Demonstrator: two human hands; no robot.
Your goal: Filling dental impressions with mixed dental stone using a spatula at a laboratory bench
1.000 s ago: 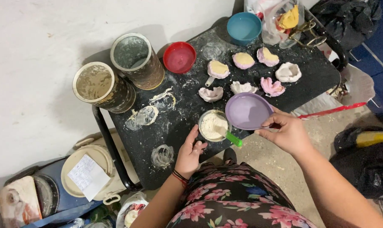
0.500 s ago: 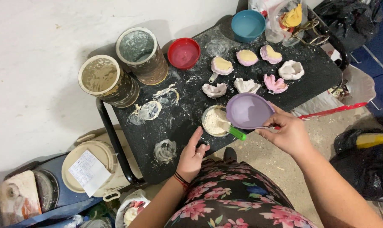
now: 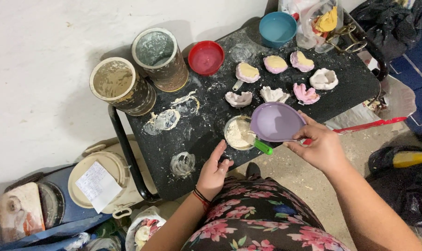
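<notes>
— Cup (image 3: 239,133) of pale paste sits at the table's (image 3: 201,139) near edge, between my two hands.
— Which hand is closer?
— My left hand (image 3: 214,169), just below-left of it, fingers spread, resting on the table and gripping nothing. The green handle (image 3: 263,147) points down-right.
— And the right?
— My right hand (image 3: 318,146) pinches the purple bowl (image 3: 276,122), tilted over the cup's right rim.

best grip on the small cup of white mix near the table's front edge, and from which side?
Judged from this view, take the small cup around its outer wall from the left, where the left hand is nearest. Its mouth is open and full of mix, a green-handled tool sticks out on its right, and the purple bowl in the right hand overhangs that side.
</notes>
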